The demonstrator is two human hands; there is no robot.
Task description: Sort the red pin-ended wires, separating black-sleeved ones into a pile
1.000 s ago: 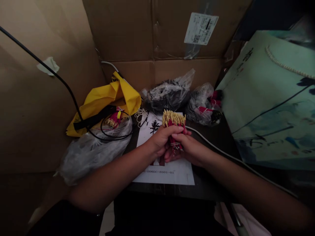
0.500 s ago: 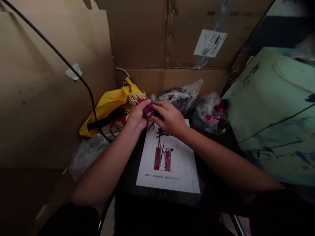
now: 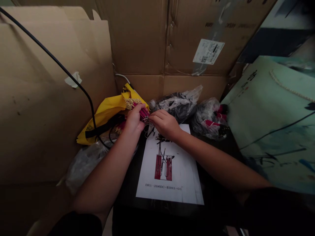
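A bundle of thin magenta pieces with gold-coloured tips (image 3: 143, 113), perhaps wires or pins, is wrapped in my left hand (image 3: 134, 119). Its gold ends fan out toward the upper left. My right hand (image 3: 165, 124) is at the bundle's lower right end, fingers pinched together; what lies between the fingertips is too small to make out. Under the hands, a printed sheet (image 3: 169, 193) lies on the dark table, showing a red-and-black picture and the text DRS-206DC-E001-01. Small black pieces (image 3: 162, 139) are scattered at its top.
Behind the left hand lies a yellow bag (image 3: 105, 106), with a clear plastic bag (image 3: 85, 167) in front. Plastic bags with black items (image 3: 178, 103) and magenta bundles (image 3: 206, 121) sit behind. Cardboard (image 3: 137, 42) walls the back; a pale green bag (image 3: 270, 118) stands right. A black cable (image 3: 56, 62) hangs left.
My right hand's fingers, spread apart before, are now pinched together at the bundle's end. The bundle stays in my left hand. The whole view has shifted slightly, with things lower in the picture.
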